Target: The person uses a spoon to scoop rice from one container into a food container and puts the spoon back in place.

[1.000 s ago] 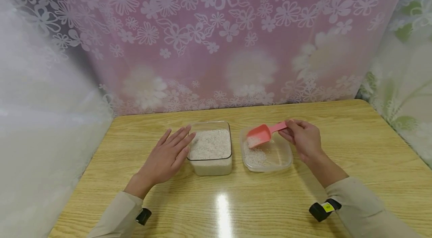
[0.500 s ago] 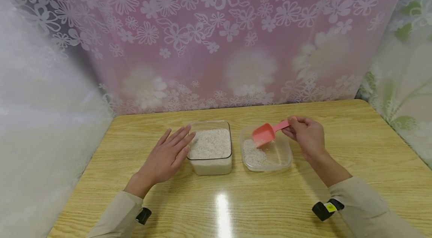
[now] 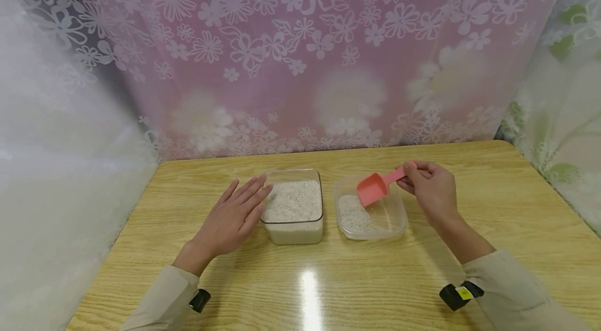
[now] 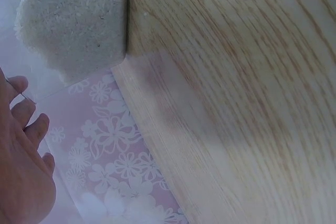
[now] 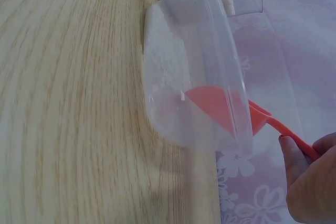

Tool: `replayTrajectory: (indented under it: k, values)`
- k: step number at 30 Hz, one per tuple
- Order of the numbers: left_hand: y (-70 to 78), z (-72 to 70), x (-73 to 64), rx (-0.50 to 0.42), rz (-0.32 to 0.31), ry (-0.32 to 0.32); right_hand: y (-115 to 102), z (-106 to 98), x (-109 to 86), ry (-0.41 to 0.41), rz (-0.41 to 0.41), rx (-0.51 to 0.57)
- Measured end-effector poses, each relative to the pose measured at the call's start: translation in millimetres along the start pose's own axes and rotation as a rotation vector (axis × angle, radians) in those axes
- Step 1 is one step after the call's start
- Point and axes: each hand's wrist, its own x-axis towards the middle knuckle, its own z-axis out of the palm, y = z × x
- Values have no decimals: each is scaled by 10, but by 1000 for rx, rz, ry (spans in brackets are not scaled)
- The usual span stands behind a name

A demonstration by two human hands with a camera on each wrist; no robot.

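Right of centre in my head view, I see the right grip pinching the pink scoop by its handle end, the bowl lying to the grip's left, tilted down inside the clear tub near a pile of rice. Left of centre, the left grip stretches out straight at the left rim of the rice-filled container on the worktop.

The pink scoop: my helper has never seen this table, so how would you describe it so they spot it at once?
On the wood-grain table, find the shallow plastic tub, right of the deeper rice container. The pink scoop angles into it, its handle pinched in the right hand. Solid pink sets it apart from the see-through tub, the container and the pale rice.
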Motion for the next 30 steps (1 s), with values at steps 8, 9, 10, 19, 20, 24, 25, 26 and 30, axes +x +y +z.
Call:
replayTrajectory:
  k: [8, 9, 10, 19, 20, 24, 25, 26, 30]
  values:
    - [-5, -1, -3, 3, -3, -4, -41, -38, -33, -16, -28, 74]
    - [-6, 0, -6, 2, -3, -4, -53, -41, -42, -18, -29, 86]
    - [-6, -2, -7, 5, -4, -7, -67, -45, -50, -21, -30, 95]
    - [-11, 2, 15, 9, 6, -2, -266, -85, -118, -56, -35, 259]
    - [-12, 7, 19, 14, 8, -2, -292, -90, -121, -66, -36, 294]
    - [-8, 2, 22, 15, 5, 0, -405, -72, -127, -124, -36, 435]
    - [-10, 2, 21, 14, 3, -1, -433, -57, -131, -132, -34, 453]
    - [-12, -1, 21, 13, 1, -1, -459, -38, -136, -137, -30, 469]
    - [-16, -11, 14, 15, -3, -2, -528, 61, -161, -156, -4, 515]
